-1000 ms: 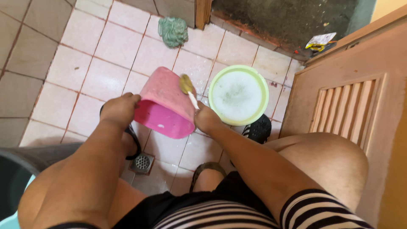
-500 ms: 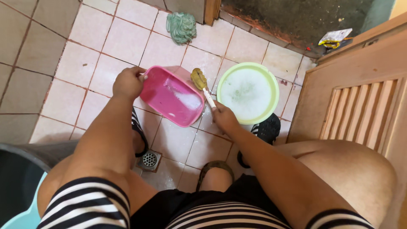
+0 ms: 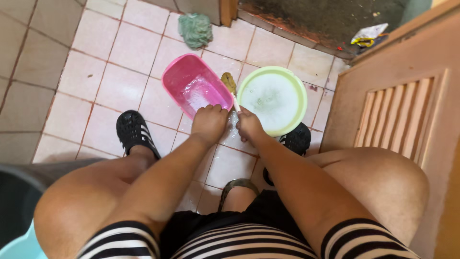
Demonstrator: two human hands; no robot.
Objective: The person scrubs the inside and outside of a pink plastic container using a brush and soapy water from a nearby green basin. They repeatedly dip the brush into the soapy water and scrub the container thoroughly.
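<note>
Left hand grips the near rim of the pink tub, fingers curled over its edge; the tub sits on the tile floor. Right hand is closed around a brush, whose head lies between the tub and the soapy green basin on the right.
</note>
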